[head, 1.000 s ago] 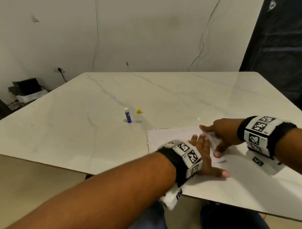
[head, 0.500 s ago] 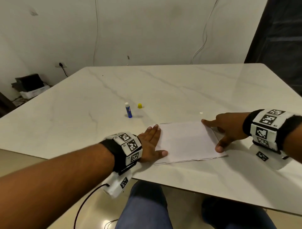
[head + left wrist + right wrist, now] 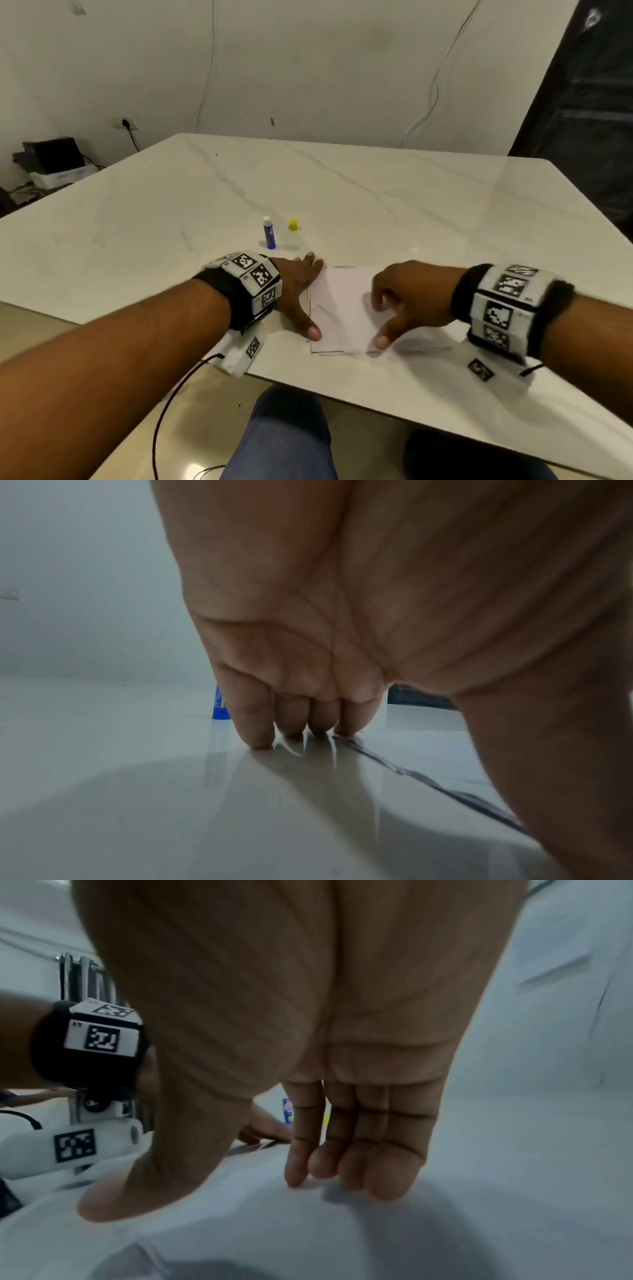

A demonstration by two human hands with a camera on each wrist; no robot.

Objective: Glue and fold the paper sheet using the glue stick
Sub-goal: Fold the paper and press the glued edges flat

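A folded white paper sheet lies near the table's front edge. My left hand lies flat on the table at the sheet's left edge, its straight fingers touching down and its thumb at the front left corner. On top of the sheet my right hand presses with straight fingers and a spread thumb. Neither hand holds anything. Behind the left hand a blue glue stick stands upright with no cap on. Its yellow cap sits just to its right.
The white marble table stretches far behind the paper. Its front edge runs close under both wrists. A dark box sits on the floor at the far left. My knee shows below the table.
My left hand slid off the top of the sheet to its left edge. My right hand moved left from the sheet's right side onto its middle.
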